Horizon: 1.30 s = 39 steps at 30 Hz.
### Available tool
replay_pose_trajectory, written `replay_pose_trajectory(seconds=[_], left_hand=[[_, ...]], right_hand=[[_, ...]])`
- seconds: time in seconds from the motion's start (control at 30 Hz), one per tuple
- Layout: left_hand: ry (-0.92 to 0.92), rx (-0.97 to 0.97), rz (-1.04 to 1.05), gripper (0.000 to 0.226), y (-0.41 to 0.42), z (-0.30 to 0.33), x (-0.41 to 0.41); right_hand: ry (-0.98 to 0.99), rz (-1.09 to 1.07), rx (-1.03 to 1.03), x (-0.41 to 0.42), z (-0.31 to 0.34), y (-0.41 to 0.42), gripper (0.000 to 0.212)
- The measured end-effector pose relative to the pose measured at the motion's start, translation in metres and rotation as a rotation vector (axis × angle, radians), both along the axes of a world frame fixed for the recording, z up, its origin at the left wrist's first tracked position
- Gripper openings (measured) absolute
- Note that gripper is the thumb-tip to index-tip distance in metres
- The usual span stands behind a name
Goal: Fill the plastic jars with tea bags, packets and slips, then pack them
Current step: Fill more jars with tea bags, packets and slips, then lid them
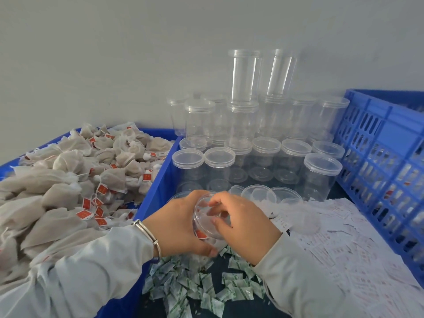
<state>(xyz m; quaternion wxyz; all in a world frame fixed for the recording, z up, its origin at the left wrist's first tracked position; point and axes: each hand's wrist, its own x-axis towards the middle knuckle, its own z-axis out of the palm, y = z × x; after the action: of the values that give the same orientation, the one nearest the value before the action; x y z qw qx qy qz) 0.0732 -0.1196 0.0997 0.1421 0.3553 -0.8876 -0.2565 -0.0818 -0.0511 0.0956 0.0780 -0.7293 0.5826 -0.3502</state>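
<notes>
At lower centre, the left hand [181,223] gripped the open jar [210,220], tilted toward the right hand [241,222], whose curled fingertips apparently tucked contents inside.

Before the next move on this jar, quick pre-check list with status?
1. Clear plastic jar held: ok, left hand grips it, tilted toward the camera.
2. Tea bags inside: ok, a red tag shows through the wall.
3. Right hand free: not ok, its fingers are at the jar mouth.
4. Green-printed white packets in reach: ok, piled below the hands.
5. White paper slips in reach: ok, at right.
6. Slip or packet already inside: cannot tell.
</notes>
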Motion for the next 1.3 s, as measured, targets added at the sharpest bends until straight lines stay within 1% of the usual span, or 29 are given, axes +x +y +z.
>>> replay_pose_trajectory(seconds=[0.07,0.2,0.23,0.3,0.37,0.43,0.5,0.57,0.67,0.8,0.87,0.9,1.0,1.03,1.07,1.1,1.13,1.17,1.23,1.27,1.3], left_hand=[[-0.008,-0.005,0.011,0.09,-0.001,0.0,0.0],[0.026,-0.014,0.043,0.1,-0.003,-0.001,0.001],[0.035,-0.014,0.05,0.102,-0.004,0.0,0.001],[0.072,0.005,0.068,0.104,-0.004,0.001,0.002],[0.123,0.023,0.079,0.102,-0.004,0.003,0.003],[0.165,0.035,0.067,0.1,0.0,0.005,0.003],[0.204,0.054,0.036,0.104,0.003,0.007,0.002],[0.251,0.105,0.006,0.109,0.006,0.008,0.002],[0.311,0.208,-0.05,0.113,0.009,0.009,0.002],[0.494,0.409,-0.072,0.114,0.011,0.014,0.0],[0.532,0.46,-0.036,0.114,0.011,0.018,0.0],[0.537,0.469,-0.027,0.109,0.011,0.019,0.0],[0.537,0.436,0.013,0.067,0.015,0.022,-0.006],[0.51,0.41,-0.004,0.062,0.018,0.026,-0.012],[0.463,0.365,-0.041,0.063,0.02,0.031,-0.019],[0.411,0.305,-0.082,0.07,0.022,0.037,-0.029],[0.376,0.24,-0.114,0.077,0.025,0.044,-0.04],[0.363,0.183,-0.137,0.078,0.027,0.051,-0.052],[0.396,0.123,-0.175,0.064,0.034,0.068,-0.077],[0.443,0.122,-0.208,0.063,0.038,0.076,-0.096],[0.496,0.125,-0.216,0.069,0.039,0.081,-0.106]], right_hand=[[0.0,-0.028,-0.068,-0.002,0.001,0.002,0.028],[-0.091,-0.112,-0.221,-0.014,0.0,0.013,0.025],[-0.123,-0.111,-0.214,-0.017,-0.001,0.016,0.027],[-0.18,-0.071,-0.123,-0.021,-0.005,0.023,0.034],[-0.179,-0.02,-0.048,-0.022,-0.009,0.028,0.037],[-0.156,-0.007,-0.066,-0.022,-0.011,0.032,0.034],[-0.137,-0.011,-0.113,-0.022,-0.009,0.035,0.037],[-0.119,-0.001,-0.176,-0.023,-0.003,0.037,0.035],[-0.072,0.008,-0.288,-0.024,0.006,0.041,0.023],[-0.074,-0.024,-0.32,-0.034,0.013,0.046,0.027],[-0.085,-0.06,-0.334,-0.041,0.018,0.048,0.029],[-0.078,-0.071,-0.345,-0.045,0.021,0.049,0.029],[-0.003,-0.088,-0.415,-0.055,0.031,0.053,0.033],[0.021,-0.094,-0.438,-0.057,0.035,0.055,0.034],[0.043,-0.106,-0.456,-0.061,0.04,0.057,0.034],[0.062,-0.124,-0.471,-0.066,0.047,0.059,0.033],[0.073,-0.143,-0.491,-0.073,0.054,0.062,0.033],[0.079,-0.162,-0.513,-0.08,0.063,0.066,0.033],[0.084,-0.199,-0.562,-0.096,0.081,0.074,0.034],[0.099,-0.23,-0.591,-0.109,0.092,0.082,0.035],[0.11,-0.25,-0.606,-0.116,0.102,0.085,0.037]])
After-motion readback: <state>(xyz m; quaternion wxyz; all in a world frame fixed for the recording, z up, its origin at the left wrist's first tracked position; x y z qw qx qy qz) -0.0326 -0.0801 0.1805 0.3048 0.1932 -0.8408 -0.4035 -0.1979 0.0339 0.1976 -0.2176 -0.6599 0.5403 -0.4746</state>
